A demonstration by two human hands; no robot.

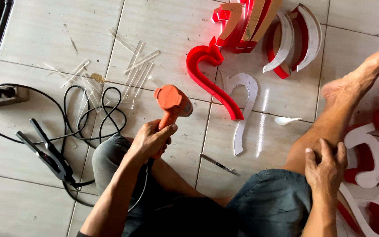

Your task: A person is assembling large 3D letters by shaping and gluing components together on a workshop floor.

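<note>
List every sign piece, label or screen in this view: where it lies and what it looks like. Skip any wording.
Red curved sign shell: on the tiles ahead of the left hand, which holds an orange heat gun.
White curved face panel: flat beside that shell.
Stack of red and white sign shells: top of view, leaning together.
White and red sign pieces: by the right hand, which rests on the shin.
No screens or packages seen.

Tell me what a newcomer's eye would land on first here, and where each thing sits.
The orange heat gun stands out first, gripped by the left hand at centre above the tiled floor. Next come the glossy red curved sign pieces lying and stacked towards the top right. The right hand rests on the person's bare shin at the right, and black cables coil at the left.
</note>
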